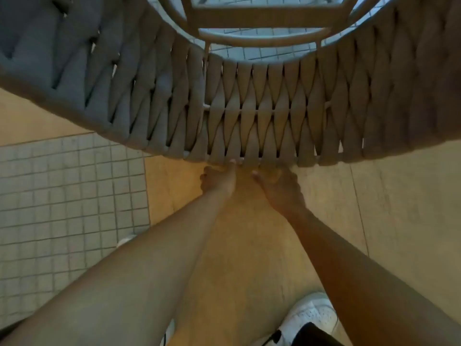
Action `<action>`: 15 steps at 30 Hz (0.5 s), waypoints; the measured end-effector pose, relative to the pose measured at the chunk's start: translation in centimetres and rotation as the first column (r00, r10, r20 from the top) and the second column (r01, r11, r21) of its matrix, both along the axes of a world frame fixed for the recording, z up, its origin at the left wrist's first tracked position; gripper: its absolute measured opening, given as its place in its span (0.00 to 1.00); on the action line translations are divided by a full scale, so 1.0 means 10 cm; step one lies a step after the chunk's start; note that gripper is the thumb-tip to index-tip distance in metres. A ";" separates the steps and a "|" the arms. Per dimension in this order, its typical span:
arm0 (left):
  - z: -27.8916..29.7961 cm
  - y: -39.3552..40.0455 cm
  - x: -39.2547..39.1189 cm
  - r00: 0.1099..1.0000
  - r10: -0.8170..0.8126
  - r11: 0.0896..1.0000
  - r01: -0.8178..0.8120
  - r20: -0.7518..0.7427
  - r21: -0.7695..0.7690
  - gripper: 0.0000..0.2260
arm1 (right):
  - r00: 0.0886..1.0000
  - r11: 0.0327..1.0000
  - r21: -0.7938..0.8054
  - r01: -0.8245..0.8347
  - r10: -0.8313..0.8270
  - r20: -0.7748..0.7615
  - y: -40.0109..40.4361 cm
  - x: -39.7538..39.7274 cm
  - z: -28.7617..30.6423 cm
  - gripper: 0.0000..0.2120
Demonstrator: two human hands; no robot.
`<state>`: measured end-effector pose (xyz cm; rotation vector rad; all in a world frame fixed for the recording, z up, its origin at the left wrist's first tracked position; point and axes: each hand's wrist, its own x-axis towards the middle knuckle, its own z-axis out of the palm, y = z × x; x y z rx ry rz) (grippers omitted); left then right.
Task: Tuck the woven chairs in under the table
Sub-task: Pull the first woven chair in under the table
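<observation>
A woven chair (262,108) fills the upper half of the head view, seen from above and behind. Its curved back is made of wide grey-beige straps, and its pale frame (264,21) shows at the top over the floor. Both my arms reach straight forward and down. My left hand (219,179) and my right hand (279,186) sit side by side at the lower middle edge of the chair back, with fingers curled under the woven rim. The fingertips are hidden by the straps. No table is in view.
The floor is beige stone (249,245) with a patch of small square tiles (69,196) at the left. My white shoe (309,318) stands at the bottom right, close behind the chair.
</observation>
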<state>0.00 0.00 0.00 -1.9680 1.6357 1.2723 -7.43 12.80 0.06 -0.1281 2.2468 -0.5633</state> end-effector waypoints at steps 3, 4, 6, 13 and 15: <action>-0.13 -0.06 -0.14 0.963 0.266 0.963 -0.264 -0.032 0.060 0.40 | 0.867 0.865 -0.170 0.472 -0.421 0.268 -0.07 -0.08 -0.16 0.56; -0.17 -0.09 -0.17 0.935 0.348 0.936 -0.342 -0.072 0.085 0.42 | 0.759 0.754 -0.192 0.628 -0.538 0.368 -0.10 -0.12 -0.20 0.53; -0.25 -0.11 -0.26 0.883 0.451 0.891 -0.439 -0.129 0.116 0.47 | 0.537 0.519 -0.200 0.831 -0.653 0.534 -0.18 -0.19 -0.27 0.46; -0.42 -0.14 -0.43 0.648 0.701 0.700 -0.706 -0.300 0.109 0.44 | 0.316 0.217 -0.235 0.947 -0.743 0.590 -0.43 -0.26 -0.39 0.48; -0.44 -0.11 -0.45 0.587 0.755 0.638 -0.761 -0.293 0.118 0.42 | 0.325 0.255 -0.203 0.945 -0.791 0.519 -0.53 -0.27 -0.41 0.55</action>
